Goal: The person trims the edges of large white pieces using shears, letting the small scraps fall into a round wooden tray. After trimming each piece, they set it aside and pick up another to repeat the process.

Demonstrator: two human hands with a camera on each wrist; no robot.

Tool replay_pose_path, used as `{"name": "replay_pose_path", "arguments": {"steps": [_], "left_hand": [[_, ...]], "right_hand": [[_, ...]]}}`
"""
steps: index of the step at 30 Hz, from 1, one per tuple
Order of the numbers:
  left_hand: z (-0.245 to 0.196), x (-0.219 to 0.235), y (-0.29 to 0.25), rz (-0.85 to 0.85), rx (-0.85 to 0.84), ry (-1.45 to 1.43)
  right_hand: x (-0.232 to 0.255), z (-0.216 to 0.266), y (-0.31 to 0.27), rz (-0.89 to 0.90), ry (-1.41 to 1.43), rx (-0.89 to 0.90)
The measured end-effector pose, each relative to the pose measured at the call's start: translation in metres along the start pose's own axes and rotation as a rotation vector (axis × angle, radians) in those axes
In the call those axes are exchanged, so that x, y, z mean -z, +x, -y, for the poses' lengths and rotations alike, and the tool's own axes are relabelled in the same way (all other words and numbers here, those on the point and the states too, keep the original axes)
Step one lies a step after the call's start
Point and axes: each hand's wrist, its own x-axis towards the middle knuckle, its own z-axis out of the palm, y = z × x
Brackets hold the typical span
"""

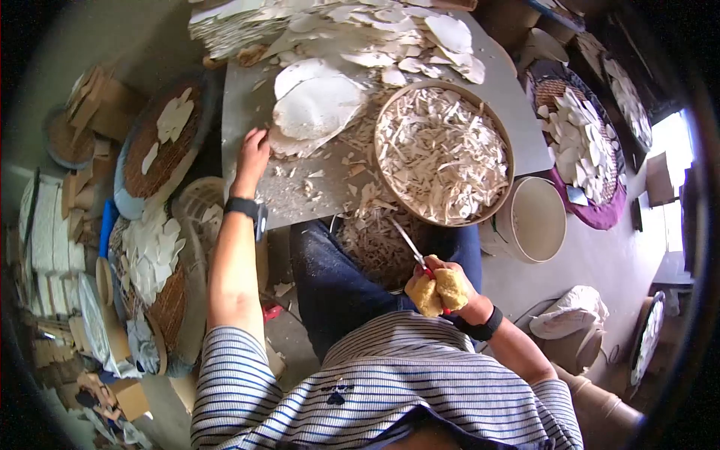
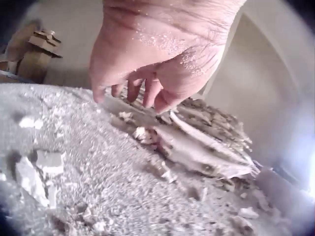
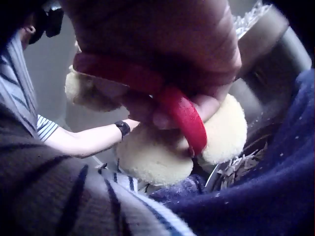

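Observation:
My right hand (image 1: 457, 283) grips a pair of scissors (image 1: 409, 241) with red handles, low over my lap. Yellow spongy padding (image 1: 426, 297) is wrapped about the handles, and the blades point up and away from me. In the right wrist view a red handle loop (image 3: 184, 118) shows beside the fingers. At the table's left side, my left hand (image 1: 253, 159) reaches beside a small pile of flat, pale pieces (image 1: 315, 109), thin and rounded. Its fingers (image 2: 133, 91) hang loosely bent at the pile's edge, holding nothing visible.
A round tray (image 1: 381, 169) heaped with pale cut strips sits on the grey table (image 1: 300, 202). Taller piles of flat pieces (image 1: 345, 30) lie at the back. Below the front edge, a container of scraps (image 1: 375, 255) stands between the knees, with a white bucket (image 1: 536, 225) to the right.

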Motion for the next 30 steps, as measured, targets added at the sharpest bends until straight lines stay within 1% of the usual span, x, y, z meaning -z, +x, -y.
{"name": "replay_pose_path", "arguments": {"steps": [1,2,3,4,5,6,7,8,10,11,12,13,14,15,16,17,18,19,20,21,22,23,24,25,27,28,29,30], "left_hand": [[-0.019,0.005,-0.013,-0.046,0.004,-0.029],[-0.026,0.004,-0.024,-0.05,0.009,-0.05],[-0.029,0.002,-0.038,-0.055,-0.028,0.001],[-0.041,0.001,-0.055,-0.032,0.002,-0.013],[-0.05,-0.001,-0.072,-0.065,-0.045,-0.014],[-0.066,-0.002,-0.087,-0.066,-0.04,0.027],[-0.083,-0.002,-0.099,-0.066,-0.073,-0.004],[-0.094,-0.007,-0.109,-0.03,-0.071,0.028],[-0.133,-0.012,-0.12,0.046,-0.095,-0.017],[-0.15,-0.017,-0.124,0.082,-0.109,-0.039],[-0.166,-0.022,-0.126,0.118,-0.127,-0.062],[-0.181,-0.026,-0.127,0.154,-0.184,-0.099],[-0.189,-0.032,-0.131,0.219,-0.207,-0.113],[-0.197,-0.035,-0.133,0.295,-0.199,-0.188],[-0.207,-0.035,-0.132,0.373,-0.193,-0.26],[-0.219,-0.034,-0.131,0.363,-0.128,-0.387],[-0.223,-0.037,-0.128,0.344,-0.087,-0.446],[-0.226,-0.04,-0.124,0.322,-0.045,-0.505],[-0.229,-0.042,-0.122,0.301,0.0,-0.563],[-0.234,-0.041,-0.119,0.276,0.044,-0.608],[-0.24,-0.04,-0.114,0.248,0.087,-0.652],[-0.239,-0.045,-0.113,0.254,0.124,-0.711],[-0.238,-0.05,-0.11,0.257,0.161,-0.77],[-0.241,-0.049,-0.109,0.24,0.135,-0.722],[-0.253,-0.044,-0.107,0.21,0.085,-0.628],[-0.256,-0.043,-0.107,0.166,0.009,-0.558],[-0.259,-0.041,-0.106,0.121,-0.069,-0.488],[-0.263,-0.041,-0.104,0.075,-0.149,-0.419]], "right_hand": [[0.005,0.002,-0.001,-0.076,0.184,-0.083],[0.01,0.003,-0.003,-0.152,0.375,-0.162],[0.02,-0.001,-0.006,-0.088,0.407,-0.037],[0.037,-0.015,-0.004,-0.047,0.699,-0.035],[0.042,-0.016,-0.007,-0.076,0.628,0.05],[0.046,-0.016,-0.01,-0.103,0.554,0.13],[0.051,-0.02,-0.009,-0.095,0.606,0.176],[0.057,-0.028,-0.006,-0.122,0.617,0.171],[0.066,-0.043,-0.003,-0.178,0.638,0.157],[0.063,-0.037,-0.004,-0.088,0.67,0.166],[0.062,-0.041,-0.004,-0.122,0.686,0.139],[0.064,-0.047,-0.004,-0.125,0.706,0.123],[0.057,-0.038,-0.003,-0.125,0.724,0.108],[0.05,-0.027,-0.01,-0.126,0.64,0.142],[0.049,-0.015,-0.019,-0.118,0.694,0.168],[0.05,-0.007,-0.026,-0.109,0.748,0.194],[0.05,0.0,-0.032,-0.098,0.801,0.219],[0.046,0.002,-0.039,-0.334,0.935,0.316],[0.063,-0.004,-0.042,-0.454,0.479,0.435],[0.081,-0.01,-0.044,-0.64,0.032,0.508],[0.092,-0.008,-0.046,-0.58,0.191,0.58],[0.103,-0.006,-0.048,-0.514,0.35,0.647],[0.117,-0.004,-0.05,-0.438,0.356,0.649],[0.13,-0.002,-0.052,-0.363,0.362,0.648],[0.145,-0.011,-0.051,-0.416,0.277,0.594],[0.146,-0.014,-0.052,-0.446,0.238,0.564],[0.131,-0.009,-0.053,-0.577,0.145,0.563],[0.139,-0.024,-0.046,-0.438,0.331,0.592]]}}
